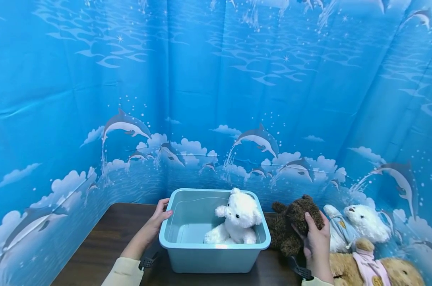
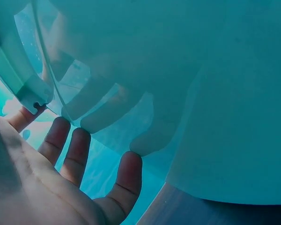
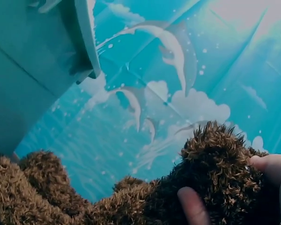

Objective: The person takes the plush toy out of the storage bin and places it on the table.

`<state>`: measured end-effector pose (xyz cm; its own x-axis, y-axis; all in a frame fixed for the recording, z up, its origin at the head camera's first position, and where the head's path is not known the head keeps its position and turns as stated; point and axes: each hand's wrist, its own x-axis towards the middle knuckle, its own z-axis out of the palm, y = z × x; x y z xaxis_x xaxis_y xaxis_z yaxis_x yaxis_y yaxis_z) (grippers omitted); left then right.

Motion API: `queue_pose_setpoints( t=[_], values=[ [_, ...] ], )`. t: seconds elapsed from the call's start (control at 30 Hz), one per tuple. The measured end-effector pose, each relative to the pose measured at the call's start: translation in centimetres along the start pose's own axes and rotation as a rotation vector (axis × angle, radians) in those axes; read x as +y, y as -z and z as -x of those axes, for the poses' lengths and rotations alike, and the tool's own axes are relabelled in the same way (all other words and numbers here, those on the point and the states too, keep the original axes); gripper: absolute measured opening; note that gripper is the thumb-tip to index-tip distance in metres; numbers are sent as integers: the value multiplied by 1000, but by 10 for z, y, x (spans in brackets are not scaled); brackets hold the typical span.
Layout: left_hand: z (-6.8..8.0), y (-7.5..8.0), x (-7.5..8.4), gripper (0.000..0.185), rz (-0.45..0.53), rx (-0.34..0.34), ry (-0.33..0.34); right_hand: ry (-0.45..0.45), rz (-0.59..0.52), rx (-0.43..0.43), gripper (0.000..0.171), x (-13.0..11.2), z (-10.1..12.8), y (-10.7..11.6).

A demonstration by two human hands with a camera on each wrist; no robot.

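A light blue plastic bin (image 1: 212,258) stands on the table, and a white teddy bear (image 1: 233,218) sits in its right half. My left hand (image 1: 156,220) grips the bin's left rim, with the thumb at the rim; in the left wrist view several fingertips (image 2: 131,164) touch the outer wall, mirrored in its shiny surface. Right of the bin, my right hand (image 1: 316,238) holds a dark brown teddy bear (image 1: 285,228) by the head, thumb and fingers pressed into the fur. That curly head (image 3: 215,164) shows up close in the right wrist view, its body stretching left toward the bin.
At the right lie a white teddy bear in light blue clothing (image 1: 366,222) and a tan teddy bear in a pink vest (image 1: 398,274). Dark wood tabletop (image 1: 101,242) extends left of the bin. A blue dolphin-print curtain (image 1: 201,99) hangs behind the table and along both sides.
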<state>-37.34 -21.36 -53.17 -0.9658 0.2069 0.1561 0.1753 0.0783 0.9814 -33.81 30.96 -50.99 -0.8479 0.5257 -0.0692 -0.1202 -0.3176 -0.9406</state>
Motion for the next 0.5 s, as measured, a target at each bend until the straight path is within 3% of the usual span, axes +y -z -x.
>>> queue_pose_setpoints(
  t=[0.1,0.2,0.27,0.4,0.5],
  values=[
    [0,-1,1,62,4,3,1,-14,15,5,91,2,-2,1],
    [1,-1,1,63,4,1,5,-1,115,54,88,1,-1,4],
    [2,-1,1,64,2,-3,8,62,246,106,80,-3,2,5],
    [2,0,0,63,-6,7,17,238,610,228,58,-16,10,6],
    [0,0,0,62,-8,6,17,326,769,288,47,-24,14,6]
  ],
)
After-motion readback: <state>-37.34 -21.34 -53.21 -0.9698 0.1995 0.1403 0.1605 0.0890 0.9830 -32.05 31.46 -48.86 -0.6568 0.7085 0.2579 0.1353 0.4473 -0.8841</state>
